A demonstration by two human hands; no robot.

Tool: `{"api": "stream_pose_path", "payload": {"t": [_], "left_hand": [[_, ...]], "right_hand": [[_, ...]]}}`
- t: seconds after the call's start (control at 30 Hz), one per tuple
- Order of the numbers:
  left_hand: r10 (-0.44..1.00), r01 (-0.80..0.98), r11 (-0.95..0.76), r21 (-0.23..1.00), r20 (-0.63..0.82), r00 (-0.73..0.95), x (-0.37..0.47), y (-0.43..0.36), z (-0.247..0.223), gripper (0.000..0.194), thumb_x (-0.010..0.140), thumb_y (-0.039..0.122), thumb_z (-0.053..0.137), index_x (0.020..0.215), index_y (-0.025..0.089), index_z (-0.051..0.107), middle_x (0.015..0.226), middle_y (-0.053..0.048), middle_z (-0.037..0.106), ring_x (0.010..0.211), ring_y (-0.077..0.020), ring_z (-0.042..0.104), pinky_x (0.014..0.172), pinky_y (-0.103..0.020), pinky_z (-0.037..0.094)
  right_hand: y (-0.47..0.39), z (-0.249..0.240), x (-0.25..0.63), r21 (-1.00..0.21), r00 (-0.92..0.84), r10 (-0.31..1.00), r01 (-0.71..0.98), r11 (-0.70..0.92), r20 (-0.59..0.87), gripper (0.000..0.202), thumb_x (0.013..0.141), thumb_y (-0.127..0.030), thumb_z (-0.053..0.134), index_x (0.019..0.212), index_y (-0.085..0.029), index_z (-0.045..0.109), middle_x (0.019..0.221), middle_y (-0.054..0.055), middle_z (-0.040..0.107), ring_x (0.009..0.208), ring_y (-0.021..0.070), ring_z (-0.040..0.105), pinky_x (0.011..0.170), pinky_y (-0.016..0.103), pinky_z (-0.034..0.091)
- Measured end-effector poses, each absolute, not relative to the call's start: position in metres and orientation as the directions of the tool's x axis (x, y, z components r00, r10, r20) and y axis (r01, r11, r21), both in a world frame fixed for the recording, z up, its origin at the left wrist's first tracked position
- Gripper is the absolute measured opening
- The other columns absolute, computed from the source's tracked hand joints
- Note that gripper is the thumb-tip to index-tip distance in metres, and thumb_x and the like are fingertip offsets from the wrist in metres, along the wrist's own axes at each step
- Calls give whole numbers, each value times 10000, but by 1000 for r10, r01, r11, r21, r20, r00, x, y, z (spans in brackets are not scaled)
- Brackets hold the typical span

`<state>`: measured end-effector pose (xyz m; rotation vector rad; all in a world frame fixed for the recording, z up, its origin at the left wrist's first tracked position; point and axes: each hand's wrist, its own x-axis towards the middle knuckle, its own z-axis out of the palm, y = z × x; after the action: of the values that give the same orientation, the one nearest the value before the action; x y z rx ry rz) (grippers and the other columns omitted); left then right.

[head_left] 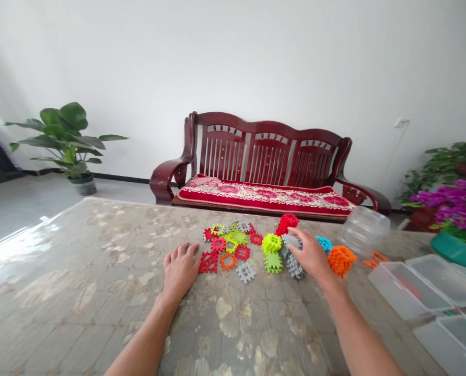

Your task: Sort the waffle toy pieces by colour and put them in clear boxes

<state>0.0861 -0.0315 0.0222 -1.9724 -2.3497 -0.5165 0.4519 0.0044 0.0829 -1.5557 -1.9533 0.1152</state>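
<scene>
My left hand [181, 266] lies flat on the table, fingers stretched out, beside a loose spread of plastic interlocking tiles. Nearest to it is a red tile [208, 262]; an orange frame-shaped tile [228, 261] and a grey tile [246, 272] lie further right. My right hand [309, 254] has its thumb and fingers closed around a grey interlocking tile [291, 241] at the grey stack [295, 266]. Around that stack are piles sorted by colour: red [287, 224], lime green [272, 244], blue [324, 244] and orange [341, 260]. My palm side is hidden.
A clear plastic jar [365, 231] stands behind the orange pile, with orange pieces [375, 259] near it. Clear boxes [397, 292] sit at the right, by a teal pot [454, 248] of purple flowers. Beyond the table [100, 245] is a wooden bench [270, 154].
</scene>
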Motion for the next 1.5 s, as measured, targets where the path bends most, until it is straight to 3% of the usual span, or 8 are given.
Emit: {"api": "stream_pose_path", "payload": {"t": [0.13,0.27,0.53,0.73,0.9,1.13,1.27,1.5], "left_hand": [[953,964,143,226,230,-195,86,-32,23,410,928,350,448,1295,266,611,1388,-90,556,1264,-288,492,1081,-451,319],[952,966,132,223,243,-187,86,-32,23,402,926,350,451,1280,266,620,1379,-94,563,1256,-282,498,1076,-446,326],[951,961,135,240,240,-193,85,-31,21,410,932,361,436,1289,265,614,1388,-94,555,1260,-287,492,1081,-452,318],[951,961,138,238,240,-196,85,-31,21,408,927,365,445,1289,274,611,1391,-91,557,1265,-279,487,1085,-442,305],[950,958,136,252,242,-198,85,-31,21,401,918,362,454,1270,273,623,1385,-94,563,1254,-281,495,1073,-441,315],[951,961,142,239,236,-199,86,-31,22,401,924,362,447,1272,271,623,1380,-94,562,1255,-280,497,1073,-439,316],[950,963,144,229,239,-199,87,-31,24,399,924,361,451,1273,269,622,1379,-97,562,1254,-278,496,1069,-437,320],[954,963,136,232,231,-191,88,-33,26,401,936,347,428,1279,259,615,1385,-96,560,1270,-271,484,1068,-436,318]], "right_hand": [[-24,75,402,-458,-330,895,774,438,299,445,763,-154,597,1193,-248,662,1211,62,677,1156,229,580,1031,414,429],[-40,64,364,-442,-550,819,702,559,164,558,749,-154,622,1300,-238,596,1337,56,612,1231,220,522,1095,395,359],[-43,59,344,-285,-573,816,772,569,77,452,826,-240,618,1278,-235,592,1261,57,633,1161,237,515,1014,369,388],[-46,55,340,-243,-539,837,803,544,91,447,826,-213,560,1271,-202,594,1218,86,641,1140,250,530,1009,371,391],[-46,60,344,-291,-477,866,816,500,150,523,775,-212,569,1297,-197,580,1195,93,660,1125,254,566,1010,370,414],[-15,89,416,-373,-123,914,885,277,386,556,787,-282,590,1333,-193,540,1195,95,670,1103,250,601,994,388,444],[5,93,453,-330,-30,913,927,177,407,540,793,-308,597,1324,-220,541,1164,83,688,1066,248,629,953,388,466],[15,85,467,-219,-20,912,968,119,409,478,804,-325,604,1271,-223,590,1135,92,706,1033,273,637,916,411,472]]}}
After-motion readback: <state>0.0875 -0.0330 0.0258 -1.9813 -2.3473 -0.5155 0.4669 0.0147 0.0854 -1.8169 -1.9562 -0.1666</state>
